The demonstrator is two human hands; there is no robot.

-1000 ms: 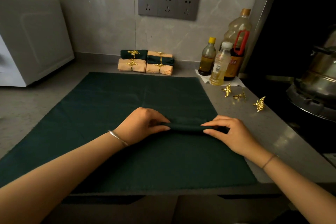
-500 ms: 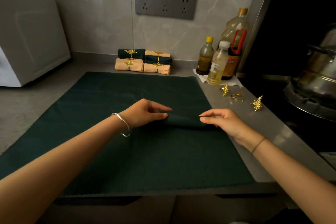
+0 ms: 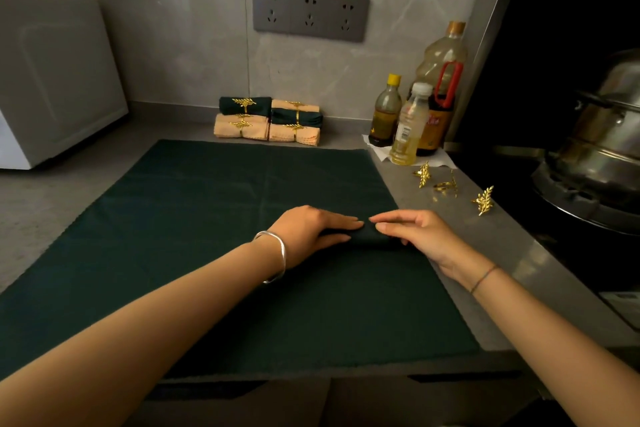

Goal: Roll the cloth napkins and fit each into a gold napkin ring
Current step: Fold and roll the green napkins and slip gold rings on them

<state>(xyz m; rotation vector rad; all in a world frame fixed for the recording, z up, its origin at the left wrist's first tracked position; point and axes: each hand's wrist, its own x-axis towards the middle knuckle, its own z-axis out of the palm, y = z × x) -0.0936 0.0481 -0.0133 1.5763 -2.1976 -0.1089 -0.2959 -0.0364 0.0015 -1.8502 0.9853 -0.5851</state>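
both hands, left hand (image 3: 311,230) and right hand (image 3: 420,236), press the green roll (image 3: 369,236) (fingertips meeting)

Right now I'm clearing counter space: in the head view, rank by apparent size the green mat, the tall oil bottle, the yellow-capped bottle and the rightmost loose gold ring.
1. green mat
2. tall oil bottle
3. yellow-capped bottle
4. rightmost loose gold ring

Left hand (image 3: 311,232), right hand (image 3: 415,236) closer (fingertips nearly meeting).
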